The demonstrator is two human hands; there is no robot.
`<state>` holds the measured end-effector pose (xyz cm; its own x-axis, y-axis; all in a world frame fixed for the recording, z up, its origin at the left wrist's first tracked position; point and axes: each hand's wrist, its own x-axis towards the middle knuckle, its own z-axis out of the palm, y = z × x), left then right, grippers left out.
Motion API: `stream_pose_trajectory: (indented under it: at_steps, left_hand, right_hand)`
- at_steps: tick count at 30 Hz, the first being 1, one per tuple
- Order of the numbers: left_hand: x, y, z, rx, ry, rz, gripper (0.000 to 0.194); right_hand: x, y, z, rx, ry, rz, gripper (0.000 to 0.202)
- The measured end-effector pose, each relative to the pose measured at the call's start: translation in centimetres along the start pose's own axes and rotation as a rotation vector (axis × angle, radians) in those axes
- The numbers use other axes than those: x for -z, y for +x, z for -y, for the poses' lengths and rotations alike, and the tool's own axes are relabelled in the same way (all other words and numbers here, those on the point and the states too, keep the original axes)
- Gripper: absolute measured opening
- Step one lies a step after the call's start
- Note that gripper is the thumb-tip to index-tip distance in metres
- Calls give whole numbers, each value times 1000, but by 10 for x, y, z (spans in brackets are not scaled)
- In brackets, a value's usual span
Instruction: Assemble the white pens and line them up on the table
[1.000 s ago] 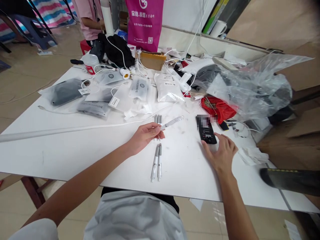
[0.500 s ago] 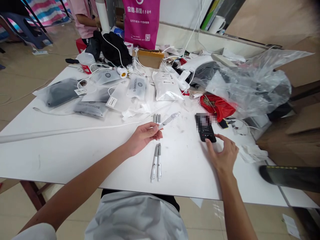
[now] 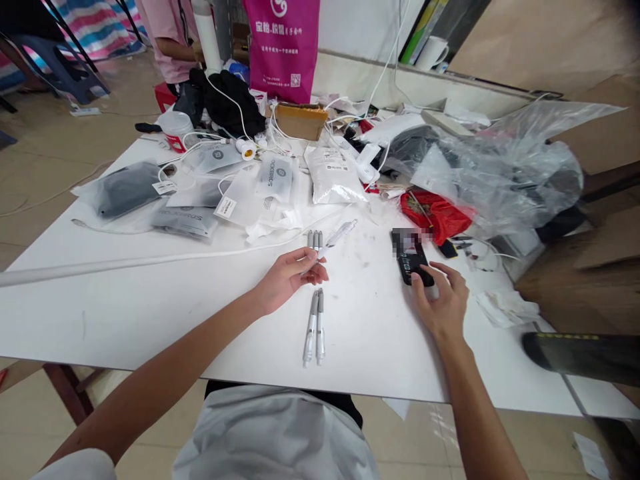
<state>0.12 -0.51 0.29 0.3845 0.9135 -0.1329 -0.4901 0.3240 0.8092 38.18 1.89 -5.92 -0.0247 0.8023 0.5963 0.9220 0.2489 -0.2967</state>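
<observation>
My left hand [image 3: 293, 275] pinches a white and clear pen [image 3: 340, 239] above the table, its far end pointing up to the right. Under and just beyond these fingers, several grey-topped pens [image 3: 315, 240] lie side by side, partly hidden by the hand. Closer to me, two more white pens with grey ends [image 3: 314, 327] rest together on the tabletop. A black phone [image 3: 407, 253] lies face up on the right, part of its screen blurred out. My right hand [image 3: 443, 297] is at its lower end, fingers apart, thumb and index fingertip touching it.
Frosted packets [image 3: 185, 220], a white parcel [image 3: 333, 175] and cables crowd the back of the white table [image 3: 150, 300]. A red bag [image 3: 435, 213] and clear plastic sheeting [image 3: 525, 173] sit at the right rear. A dark rounded object [image 3: 575, 353] juts in at right. Someone in pink [image 3: 167, 47] is behind.
My right hand has shifted slightly left, its index finger now over the lower part of the phone, whose display looks different. My left hand keeps the pen nearly in place.
</observation>
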Motion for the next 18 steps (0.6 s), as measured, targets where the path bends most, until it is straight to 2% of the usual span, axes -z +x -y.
stream_pose_trajectory:
  at_steps: [6,12,15,18]
  left_hand:
    - [-3,-2,2,-31,121,28,33]
    - [-14,-5,6,-202,552,27,29]
    - [-27,7,12,-160,702,50,28]
    - [-44,37,21,-201,883,127,27]
  right_hand:
    - [0,-2,-1,40,-46,13,41]
    - [-1,-3,-1,55,-69,38,47]
    - [-1,-2,-1,48,-48,39,52]
    - [0,-2,-1,31,-14,29,55]
